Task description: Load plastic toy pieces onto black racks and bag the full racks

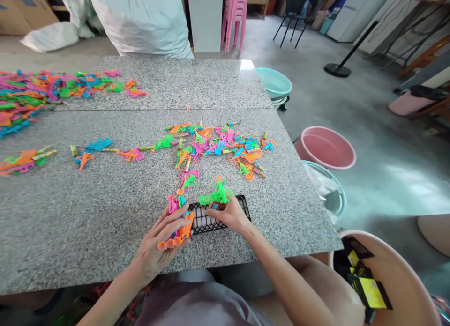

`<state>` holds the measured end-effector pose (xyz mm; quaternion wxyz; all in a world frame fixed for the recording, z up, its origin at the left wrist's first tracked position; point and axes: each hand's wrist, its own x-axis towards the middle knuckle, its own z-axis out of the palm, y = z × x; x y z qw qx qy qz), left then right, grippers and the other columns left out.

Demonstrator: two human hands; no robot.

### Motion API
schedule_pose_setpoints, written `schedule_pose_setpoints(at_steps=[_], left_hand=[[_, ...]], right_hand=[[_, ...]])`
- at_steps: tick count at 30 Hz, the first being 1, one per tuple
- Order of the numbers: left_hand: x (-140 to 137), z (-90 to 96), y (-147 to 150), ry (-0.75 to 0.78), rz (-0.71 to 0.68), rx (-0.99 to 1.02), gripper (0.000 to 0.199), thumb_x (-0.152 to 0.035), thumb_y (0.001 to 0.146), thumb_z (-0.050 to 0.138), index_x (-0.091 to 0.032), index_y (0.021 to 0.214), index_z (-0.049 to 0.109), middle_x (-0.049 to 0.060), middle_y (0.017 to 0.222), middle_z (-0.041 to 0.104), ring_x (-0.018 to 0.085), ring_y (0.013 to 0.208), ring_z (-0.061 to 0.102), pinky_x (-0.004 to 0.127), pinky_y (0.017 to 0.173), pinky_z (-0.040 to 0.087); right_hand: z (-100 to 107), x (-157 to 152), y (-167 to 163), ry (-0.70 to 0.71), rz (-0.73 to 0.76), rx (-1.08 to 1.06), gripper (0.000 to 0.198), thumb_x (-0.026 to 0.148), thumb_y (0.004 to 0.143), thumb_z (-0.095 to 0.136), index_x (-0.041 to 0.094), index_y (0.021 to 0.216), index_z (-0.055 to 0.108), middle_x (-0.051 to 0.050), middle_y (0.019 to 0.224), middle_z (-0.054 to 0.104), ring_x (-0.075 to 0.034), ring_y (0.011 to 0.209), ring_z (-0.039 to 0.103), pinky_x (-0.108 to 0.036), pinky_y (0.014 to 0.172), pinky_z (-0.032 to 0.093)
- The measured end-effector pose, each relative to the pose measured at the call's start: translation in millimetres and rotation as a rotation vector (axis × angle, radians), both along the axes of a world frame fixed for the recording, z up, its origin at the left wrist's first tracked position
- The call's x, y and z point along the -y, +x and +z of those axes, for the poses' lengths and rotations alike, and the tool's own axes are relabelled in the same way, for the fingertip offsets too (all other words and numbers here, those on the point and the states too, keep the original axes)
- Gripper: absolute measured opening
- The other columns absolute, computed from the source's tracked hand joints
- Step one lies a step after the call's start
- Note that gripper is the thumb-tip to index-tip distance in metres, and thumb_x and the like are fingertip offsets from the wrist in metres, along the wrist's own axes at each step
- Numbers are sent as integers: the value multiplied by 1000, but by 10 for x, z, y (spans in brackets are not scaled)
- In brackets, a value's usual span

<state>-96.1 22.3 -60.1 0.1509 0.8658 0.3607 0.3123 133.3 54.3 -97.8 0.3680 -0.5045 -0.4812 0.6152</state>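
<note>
Black openwork tray [204, 225] is lying on the speckled table [105, 232], its long axis running roughly left to right and its right end angling slightly away from the person. Right hand [232, 214] is overhanging the tray's right half, its grip pinching a green plastic toy [220, 194] above the grid; this hand is lying nearer the tray's middle. Left hand [160, 239] is curling its grip around a bunch of orange, pink and blue toys [185, 226] at the tray's left end; whether the tray is bearing these, one cannot tell. Small round loops are edging the grid, and whitish patches are showing through its bars.
</note>
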Motion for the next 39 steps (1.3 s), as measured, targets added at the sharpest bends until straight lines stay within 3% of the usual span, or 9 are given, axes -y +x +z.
schedule_pose_setpoints(at_steps=[5, 10, 17, 22, 25, 29, 34, 36, 39], left_hand=[[0, -40, 25, 5, 28, 16, 23, -30, 98, 58, -21, 118, 56, 14, 134, 65, 22, 126, 61, 39, 114, 43], [-3, -62, 11, 0, 29, 30, 23, -30, 97, 58, -20, 118, 56, 15, 136, 63, 23, 126, 61, 39, 114, 43], [1, -53, 47, -17, 48, 31, 24, -29, 96, 60, -20, 118, 57, 14, 135, 64, 23, 125, 62, 40, 115, 43], [17, -42, 33, -46, 64, 43, 34, -33, 91, 68, -24, 123, 60, 10, 136, 64, 28, 143, 42, 55, 123, 24], [2, 95, -64, -126, 48, 96, 54, -46, 86, 72, -26, 134, 56, 11, 141, 60, 35, 152, 17, 70, 120, 12], [48, 585, -81, -128, 5, 206, 55, -56, 89, 62, -31, 138, 55, 6, 149, 53, 36, 153, 11, 69, 120, 14], [344, 1045, 624, -75, 10, 169, 61, -51, 86, 68, -31, 142, 53, 5, 144, 57, 33, 138, 48, 48, 114, 43], [421, 999, 1055, -288, -108, 176, 42, -44, 88, 68, -26, 126, 65, 5, 112, 74, 26, 103, 71, 35, 90, 59], [434, 828, 1619, -711, -261, 267, 27, -44, 89, 64, -18, 92, 71, 4, 84, 74, 20, 77, 70, 29, 72, 58]], right_hand=[[-56, 26, 35, 69, -137, 72, 22, 36, 68, 75, 19, 72, 61, 3, 64, 59, -11, 53, 51, -24, 51, 43], [-67, 119, 139, 82, -47, 133, 16, 29, 66, 77, 18, 69, 67, 1, 66, 65, -13, 59, 56, -25, 58, 46], [52, 182, 154, 75, -172, 162, 29, 38, 63, 82, 19, 70, 61, 2, 64, 62, -14, 59, 55, -25, 57, 45], [166, 302, 125, 103, -104, 79, 31, 44, 69, 79, 20, 75, 60, 2, 68, 61, -13, 60, 52, -24, 55, 43], [231, 449, 193, 177, -109, 13, 23, 41, 79, 70, 19, 83, 64, 0, 76, 62, -13, 65, 53, -25, 59, 45], [465, 707, 376, 156, -227, 49, 25, 39, 77, 74, 20, 85, 60, 1, 73, 62, -12, 60, 53, -24, 56, 45], [908, 1136, 525, 173, -217, 9, 45, 32, 65, 84, 24, 89, 48, 5, 74, 66, -11, 59, 57, -22, 53, 45], [1003, 1321, 602, 197, -268, 53, 43, 32, 65, 83, 25, 88, 47, 6, 70, 64, -12, 57, 57, -22, 51, 45], [1063, 1608, 810, 239, -465, 214, 39, 33, 68, 81, 24, 89, 50, 3, 74, 65, -16, 62, 62, -25, 54, 48]])
